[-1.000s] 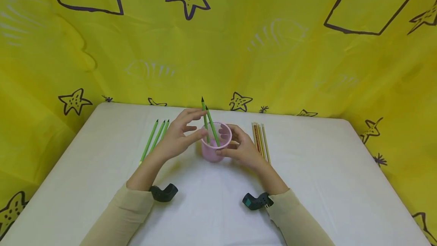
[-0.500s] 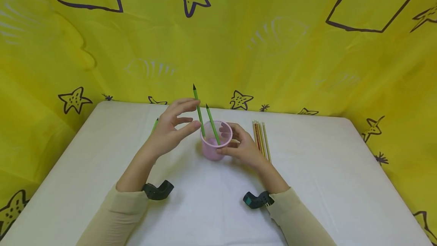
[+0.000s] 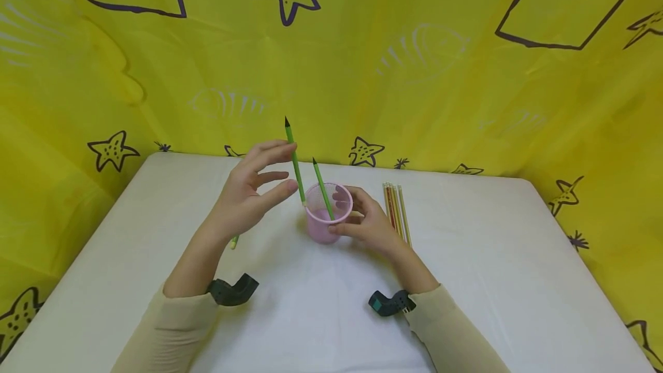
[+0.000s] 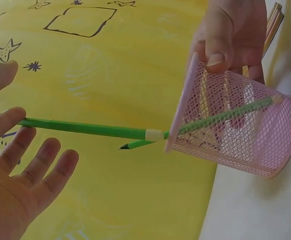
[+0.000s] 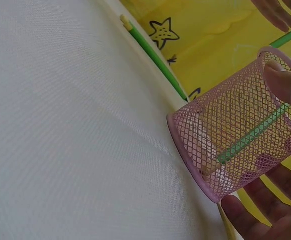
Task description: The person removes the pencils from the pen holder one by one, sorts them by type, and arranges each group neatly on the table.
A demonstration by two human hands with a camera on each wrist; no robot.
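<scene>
My left hand (image 3: 247, 191) pinches a green pencil (image 3: 296, 168) near its dark-tipped upper end, with the pale end down beside the rim of a pink mesh pencil cup (image 3: 322, 232). In the left wrist view, the pale end of this pencil (image 4: 95, 128) is just outside the cup's mouth. Another green pencil (image 3: 323, 189) leans inside the cup, point up. My right hand (image 3: 366, 222) grips the cup from its right side, thumb at the front rim and fingers around the back. The cup stands on the white table.
Several gold and reddish pencils (image 3: 396, 212) lie right of the cup. Left of it, a green pencil (image 3: 235, 242) shows only its pale end below my left hand; the right wrist view shows a green pencil (image 5: 156, 62) on the table. A yellow patterned cloth (image 3: 331, 73) hangs behind.
My left hand has moved up and left, drawing one green pencil out of the cup. It now covers most of the green pencils on the table. My right hand stays on the cup.
</scene>
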